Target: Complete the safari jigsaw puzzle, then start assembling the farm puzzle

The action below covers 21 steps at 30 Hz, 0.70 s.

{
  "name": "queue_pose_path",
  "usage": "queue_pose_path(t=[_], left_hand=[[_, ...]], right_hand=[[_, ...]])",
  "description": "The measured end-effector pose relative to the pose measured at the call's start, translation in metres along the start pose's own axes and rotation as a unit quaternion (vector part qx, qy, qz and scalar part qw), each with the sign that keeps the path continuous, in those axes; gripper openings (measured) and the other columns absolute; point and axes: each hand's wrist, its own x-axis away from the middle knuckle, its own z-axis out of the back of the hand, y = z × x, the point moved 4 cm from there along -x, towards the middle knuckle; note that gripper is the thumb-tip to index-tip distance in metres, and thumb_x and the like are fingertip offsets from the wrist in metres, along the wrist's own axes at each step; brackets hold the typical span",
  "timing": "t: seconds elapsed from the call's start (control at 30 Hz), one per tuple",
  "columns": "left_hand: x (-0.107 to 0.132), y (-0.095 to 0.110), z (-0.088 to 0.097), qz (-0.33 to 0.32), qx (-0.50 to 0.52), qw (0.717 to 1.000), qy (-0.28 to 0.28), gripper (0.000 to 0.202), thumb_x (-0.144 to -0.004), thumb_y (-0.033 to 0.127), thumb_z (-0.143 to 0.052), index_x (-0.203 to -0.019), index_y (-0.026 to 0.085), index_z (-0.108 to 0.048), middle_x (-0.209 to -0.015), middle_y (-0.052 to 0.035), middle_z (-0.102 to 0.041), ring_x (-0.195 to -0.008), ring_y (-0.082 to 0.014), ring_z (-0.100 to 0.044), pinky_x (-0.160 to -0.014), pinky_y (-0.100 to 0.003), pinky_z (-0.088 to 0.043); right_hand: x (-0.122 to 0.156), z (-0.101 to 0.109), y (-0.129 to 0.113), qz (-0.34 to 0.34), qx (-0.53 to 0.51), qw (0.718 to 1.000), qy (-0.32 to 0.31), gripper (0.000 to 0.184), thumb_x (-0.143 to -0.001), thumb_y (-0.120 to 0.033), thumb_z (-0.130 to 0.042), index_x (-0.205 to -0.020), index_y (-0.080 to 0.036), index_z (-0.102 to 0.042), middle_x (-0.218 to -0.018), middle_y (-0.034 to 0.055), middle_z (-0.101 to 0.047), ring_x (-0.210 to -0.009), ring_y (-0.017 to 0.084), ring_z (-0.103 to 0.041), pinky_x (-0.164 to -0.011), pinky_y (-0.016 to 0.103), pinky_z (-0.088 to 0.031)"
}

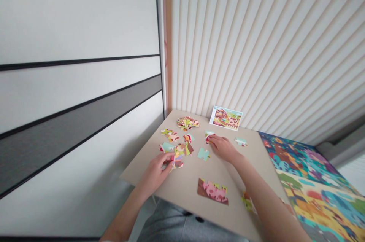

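My left hand is at the left of the table, thumb and fingers closed on a puzzle piece over a loose heap of colourful pieces. My right hand reaches further in, its fingertips closed on a red and light-blue puzzle piece at the tabletop. Just below that lies a pale-blue puzzle piece. A joined section with a pink pig rests near the front edge. Some pieces under my left hand are hidden.
A picture card leans at the back against the pleated blind. A stack of pieces sits at the back left of the table. One piece lies at the right. Finished-looking picture boards adjoin the right edge.
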Motion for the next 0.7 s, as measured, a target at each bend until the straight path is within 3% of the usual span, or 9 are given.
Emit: queue_pose_path(t=[0.17,0.3,0.4,0.5,0.6,0.7], left_hand=[[-0.001,0.012,-0.010,-0.059,-0.094,0.993,-0.028,0.023,-0.094,0.027,-0.055,-0.114,0.025,-0.066,-0.111,-0.0076,-0.070,-0.105,-0.0259,-0.062,-0.095,-0.040,-0.047],[-0.018,0.026,-0.012,-0.086,-0.177,0.977,-0.078,0.029,-0.093,0.030,-0.057,-0.122,0.027,-0.063,-0.111,-0.0087,-0.068,-0.104,-0.0275,-0.061,-0.094,-0.041,-0.047],[-0.060,0.032,-0.012,-0.115,-0.209,0.967,-0.085,0.028,-0.095,0.028,-0.054,-0.122,0.027,-0.062,-0.110,-0.0073,-0.067,-0.106,-0.0256,-0.061,-0.096,-0.039,-0.046],[-0.120,0.028,-0.016,-0.140,-0.240,0.960,-0.028,0.026,-0.096,0.025,-0.051,-0.119,0.023,-0.063,-0.115,-0.0092,-0.064,-0.111,-0.0258,-0.059,-0.101,-0.042,-0.044],[-0.169,0.010,-0.030,-0.142,-0.259,0.956,0.009,0.033,-0.093,0.028,-0.058,-0.125,0.022,-0.060,-0.125,-0.0115,-0.060,-0.119,-0.0280,-0.055,-0.104,-0.044,-0.042],[-0.190,-0.012,-0.041,-0.120,-0.255,0.959,0.030,0.040,-0.091,0.032,-0.063,-0.130,0.023,-0.057,-0.124,-0.0112,-0.060,-0.118,-0.0276,-0.056,-0.103,-0.044,-0.043]], right_hand=[[-0.015,0.015,-0.003,0.021,0.000,1.000,0.010,0.031,-0.100,-0.028,-0.042,-0.109,-0.025,-0.071,-0.128,0.0053,-0.068,-0.119,0.020,-0.061,-0.105,0.035,-0.040],[-0.050,0.013,-0.008,-0.001,-0.036,0.999,0.036,0.032,-0.097,-0.025,-0.047,-0.122,-0.022,-0.067,-0.130,0.0085,-0.066,-0.121,0.021,-0.059,-0.107,0.033,-0.038],[-0.083,0.000,-0.013,-0.017,-0.084,0.996,0.040,0.038,-0.092,-0.021,-0.053,-0.129,-0.021,-0.063,-0.131,0.0105,-0.065,-0.124,0.023,-0.057,-0.108,0.034,-0.037],[-0.111,-0.013,-0.015,-0.030,-0.104,0.993,0.051,0.044,-0.090,-0.023,-0.057,-0.134,-0.017,-0.060,-0.133,0.0140,-0.064,-0.124,0.026,-0.057,-0.107,0.035,-0.038],[-0.124,-0.021,-0.011,-0.026,-0.126,0.990,0.057,0.046,-0.090,-0.033,-0.061,-0.133,-0.017,-0.061,-0.132,0.0140,-0.065,-0.120,0.027,-0.060,-0.103,0.036,-0.042],[-0.126,-0.026,-0.004,-0.011,-0.154,0.986,0.060,0.037,-0.094,-0.037,-0.056,-0.127,-0.022,-0.066,-0.126,0.0099,-0.069,-0.113,0.025,-0.064,-0.099,0.035,-0.045]])
